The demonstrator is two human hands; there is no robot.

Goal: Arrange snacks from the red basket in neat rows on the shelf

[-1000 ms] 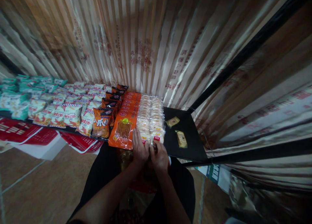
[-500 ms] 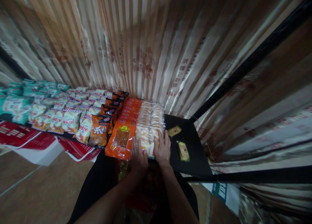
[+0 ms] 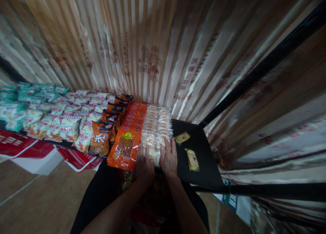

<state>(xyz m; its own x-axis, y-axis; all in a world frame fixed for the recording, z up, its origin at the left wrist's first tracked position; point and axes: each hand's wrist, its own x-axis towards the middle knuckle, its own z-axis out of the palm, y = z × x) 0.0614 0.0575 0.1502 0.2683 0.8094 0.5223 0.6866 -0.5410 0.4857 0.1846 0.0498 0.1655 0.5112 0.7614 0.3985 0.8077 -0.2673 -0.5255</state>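
Observation:
Two rows of clear-wrapped white rice crackers (image 3: 157, 123) lie overlapping on a black shelf board (image 3: 201, 137). My left hand (image 3: 144, 166) rests with fingers stretched out at the near left end of the rows, beside the orange snack packet (image 3: 124, 149). On the near right end, my right hand (image 3: 169, 159) lies with its fingers extended over the wrappers. Neither hand is wrapped round anything. To the right of my right hand, two small yellow wrapped snacks (image 3: 193, 160) sit apart on the board.
Orange-and-black snack bags (image 3: 101, 139), white snack bags (image 3: 70, 129) and teal packets (image 3: 15, 115) fill the board leftward. Behind stands a pleated printed plastic sheet (image 3: 150, 40). A black diagonal pole (image 3: 254, 71) rises at the right. Red-and-white printed sheets (image 3: 76, 156) hang from the front edge.
My hands stay on the near end of the wrapped crackers, with only a slight shift. The view has moved a little, so the bags at left appear slightly farther left.

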